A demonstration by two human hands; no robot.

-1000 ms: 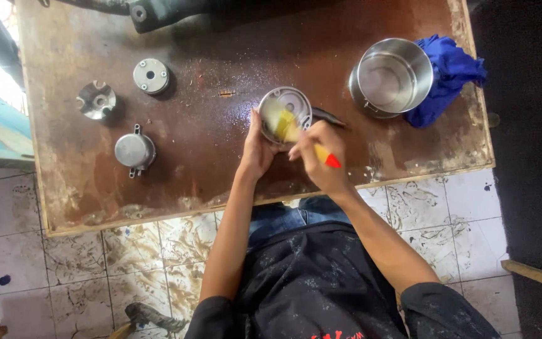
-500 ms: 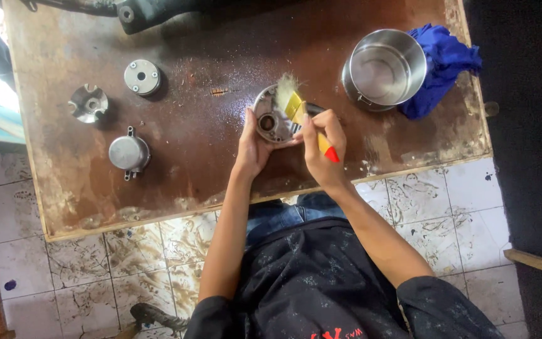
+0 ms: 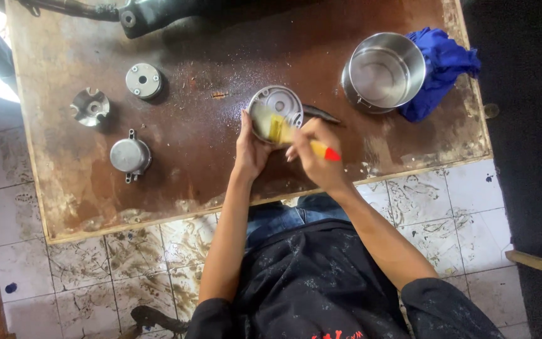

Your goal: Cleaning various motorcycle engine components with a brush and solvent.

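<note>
Lying across the worn brown board [image 3: 177, 169], scuffed pale at its edges, are three small grey metal parts: a star-shaped casting [image 3: 90, 107] at far left, a flat round disc with holes [image 3: 143, 80] above it, and a smooth domed cap with lugs [image 3: 130, 156] nearer the floor tiles. Next comes the left hand [image 3: 250, 149], fingers curled around the rim of a round, dull-silver metal cover [image 3: 275, 108] that it props on the board near the middle. The right hand [image 3: 317, 150] is closed on a paintbrush [image 3: 296, 139] with a yellow ferrule and red handle tip, its pale bristles pressed against the cover's inner face (which looks wet and shiny). A dark slim tool [image 3: 321, 113] lies just behind. Further right stands a polished steel pot [image 3: 387, 70], touching a crumpled blue cloth [image 3: 441, 66].
</note>
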